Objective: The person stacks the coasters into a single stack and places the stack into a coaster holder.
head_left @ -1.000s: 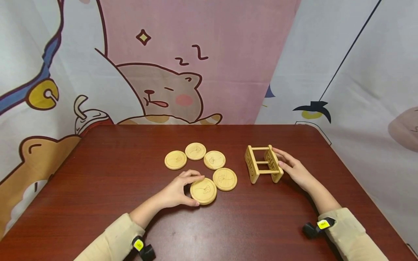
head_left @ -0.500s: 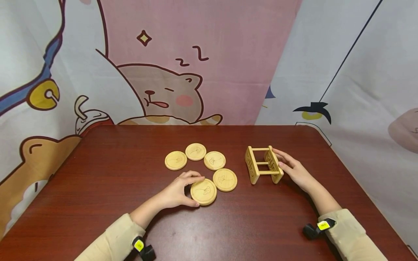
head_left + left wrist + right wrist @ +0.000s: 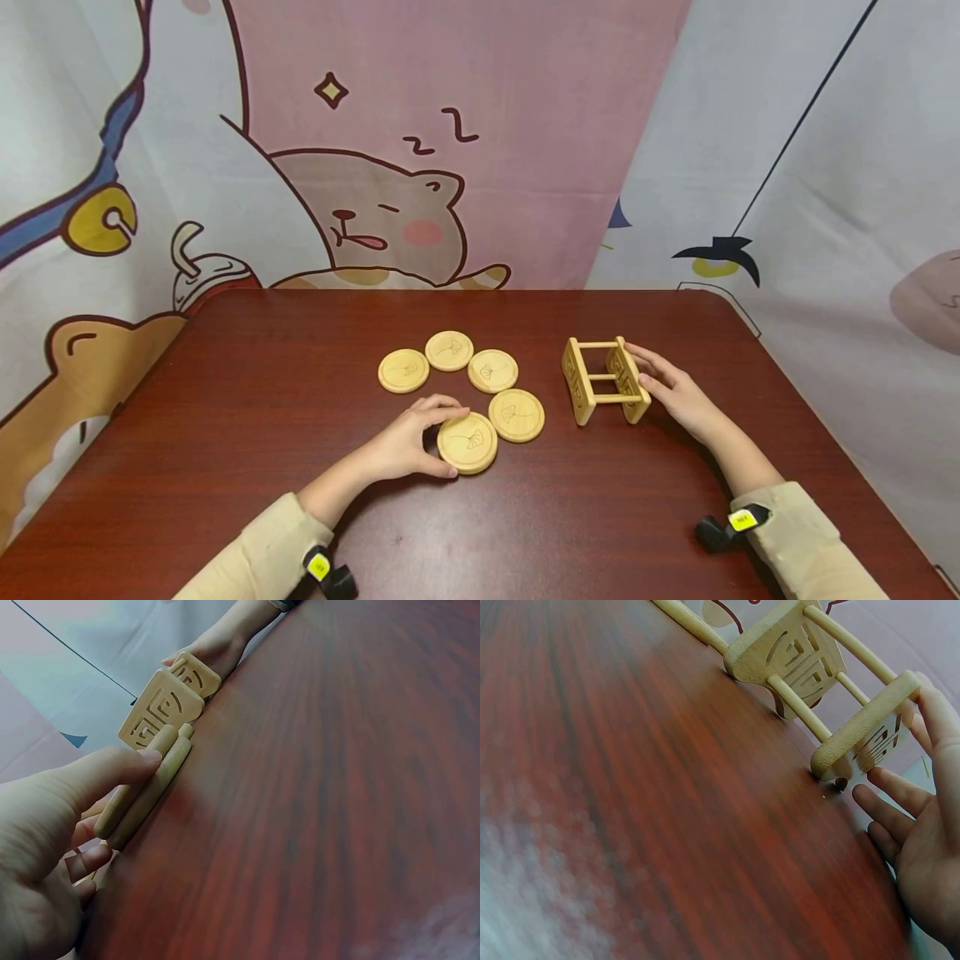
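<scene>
My left hand (image 3: 402,442) holds a round wooden coaster (image 3: 467,442) by its rim, the thumb on the near edge and the fingers on the far edge. A ginkgo leaf is carved on its face. In the left wrist view, this coaster (image 3: 139,784) overlaps a second coaster (image 3: 154,795) just below it. On the right stands a wooden coaster rack (image 3: 606,379) with two carved side panels joined by rods. My right hand (image 3: 675,400) has relaxed, extended fingers touching the outer face of the rack's right panel (image 3: 866,735).
Several more coasters lie in an arc: one at the left (image 3: 403,371), one at the back (image 3: 449,351), one right of that (image 3: 492,371), and one beside the held coaster (image 3: 517,416). The dark red table (image 3: 525,525) meets a printed cloth backdrop (image 3: 540,150).
</scene>
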`<action>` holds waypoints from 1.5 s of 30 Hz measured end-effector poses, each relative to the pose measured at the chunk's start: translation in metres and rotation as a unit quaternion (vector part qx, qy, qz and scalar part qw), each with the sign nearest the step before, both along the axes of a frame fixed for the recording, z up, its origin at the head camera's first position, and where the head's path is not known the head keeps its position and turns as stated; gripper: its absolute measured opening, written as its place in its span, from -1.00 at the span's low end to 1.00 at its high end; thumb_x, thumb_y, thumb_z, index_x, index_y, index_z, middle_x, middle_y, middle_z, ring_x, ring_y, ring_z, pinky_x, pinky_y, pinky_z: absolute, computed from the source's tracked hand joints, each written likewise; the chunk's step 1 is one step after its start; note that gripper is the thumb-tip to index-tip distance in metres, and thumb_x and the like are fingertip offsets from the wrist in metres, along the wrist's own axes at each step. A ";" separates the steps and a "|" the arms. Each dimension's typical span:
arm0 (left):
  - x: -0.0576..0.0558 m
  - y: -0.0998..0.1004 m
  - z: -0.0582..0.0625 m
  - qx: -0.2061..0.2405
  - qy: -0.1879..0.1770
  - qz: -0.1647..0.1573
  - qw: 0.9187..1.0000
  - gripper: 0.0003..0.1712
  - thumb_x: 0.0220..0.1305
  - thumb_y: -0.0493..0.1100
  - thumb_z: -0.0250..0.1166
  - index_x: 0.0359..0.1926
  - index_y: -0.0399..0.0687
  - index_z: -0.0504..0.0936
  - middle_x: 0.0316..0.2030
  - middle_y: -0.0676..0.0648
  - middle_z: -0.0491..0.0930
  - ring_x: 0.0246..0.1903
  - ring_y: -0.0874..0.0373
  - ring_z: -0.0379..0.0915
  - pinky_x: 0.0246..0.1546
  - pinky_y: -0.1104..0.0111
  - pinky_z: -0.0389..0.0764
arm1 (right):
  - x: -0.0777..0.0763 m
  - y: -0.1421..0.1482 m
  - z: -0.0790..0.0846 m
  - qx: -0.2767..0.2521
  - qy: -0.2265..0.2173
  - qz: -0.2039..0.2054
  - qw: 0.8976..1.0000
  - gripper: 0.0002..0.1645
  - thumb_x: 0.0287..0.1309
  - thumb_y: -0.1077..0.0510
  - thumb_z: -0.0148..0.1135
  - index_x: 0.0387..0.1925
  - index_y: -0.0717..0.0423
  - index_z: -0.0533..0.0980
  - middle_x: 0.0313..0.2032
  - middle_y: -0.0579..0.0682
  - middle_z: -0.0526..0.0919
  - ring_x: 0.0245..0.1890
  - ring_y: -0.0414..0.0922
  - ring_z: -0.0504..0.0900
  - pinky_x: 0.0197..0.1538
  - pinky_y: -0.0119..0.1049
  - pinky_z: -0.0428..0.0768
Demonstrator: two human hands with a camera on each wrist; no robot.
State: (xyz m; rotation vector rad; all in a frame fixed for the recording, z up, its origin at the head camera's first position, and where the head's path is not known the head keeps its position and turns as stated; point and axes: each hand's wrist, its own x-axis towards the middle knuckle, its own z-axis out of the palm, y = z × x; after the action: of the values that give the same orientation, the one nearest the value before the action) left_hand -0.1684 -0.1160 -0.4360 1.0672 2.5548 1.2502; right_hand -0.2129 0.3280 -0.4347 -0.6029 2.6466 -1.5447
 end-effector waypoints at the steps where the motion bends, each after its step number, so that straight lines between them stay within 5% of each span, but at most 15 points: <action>1: 0.000 0.000 0.000 0.000 -0.003 0.001 1.000 -0.08 -0.25 -0.07 0.61 0.24 -0.11 0.49 0.15 0.04 0.39 0.19 0.06 0.22 0.16 0.04 0.25 | 0.000 0.000 0.000 0.001 0.002 0.000 1.000 -0.40 0.45 0.18 -0.08 0.45 0.06 0.12 0.25 0.32 0.32 0.06 -0.41 0.40 -0.01 -0.52 0.38; 13: -0.004 -0.008 0.001 0.049 -0.020 0.031 0.998 -0.08 -0.17 -0.04 0.60 0.26 -0.20 0.45 0.14 -0.02 0.38 0.03 0.02 0.38 0.06 0.12 0.38 | 0.001 0.000 0.000 -0.001 0.005 0.004 1.000 -0.40 0.45 0.19 -0.08 0.45 0.05 0.12 0.24 0.33 0.32 0.06 -0.41 0.40 0.00 -0.52 0.36; 21: -0.012 -0.015 0.005 0.072 0.013 0.089 0.993 -0.12 -0.19 -0.14 0.60 0.22 -0.23 0.48 0.11 -0.07 0.43 -0.01 -0.06 0.39 0.04 0.03 0.37 | 0.001 0.000 0.000 0.000 0.009 0.005 1.000 -0.40 0.44 0.20 -0.08 0.45 0.06 0.12 0.24 0.32 0.33 0.06 -0.41 0.41 0.00 -0.53 0.36; 31: -0.023 -0.032 0.013 0.082 0.025 0.161 0.983 -0.17 -0.14 -0.15 0.59 0.20 -0.26 0.48 0.15 -0.16 0.43 0.20 -0.09 0.27 0.17 -0.04 0.25 | 0.001 -0.001 0.000 -0.006 0.012 0.009 1.000 -0.40 0.44 0.21 -0.08 0.45 0.08 0.13 0.24 0.33 0.32 0.06 -0.40 0.41 -0.01 -0.52 0.38; 45: -0.041 -0.053 0.012 0.078 0.027 0.213 0.974 -0.14 -0.13 -0.18 0.57 0.24 -0.30 0.44 0.16 -0.24 0.39 0.15 -0.19 0.24 0.14 -0.08 0.23 | 0.001 -0.001 0.000 0.002 0.003 0.000 1.000 -0.40 0.44 0.18 -0.07 0.45 0.06 0.12 0.25 0.31 0.32 0.07 -0.41 0.40 0.00 -0.53 0.36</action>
State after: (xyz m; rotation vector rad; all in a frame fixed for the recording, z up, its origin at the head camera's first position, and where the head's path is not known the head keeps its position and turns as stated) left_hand -0.2093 -0.1686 -0.4242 0.5912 2.8675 1.5554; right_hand -0.2121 0.3273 -0.4343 -0.6083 2.6521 -1.5405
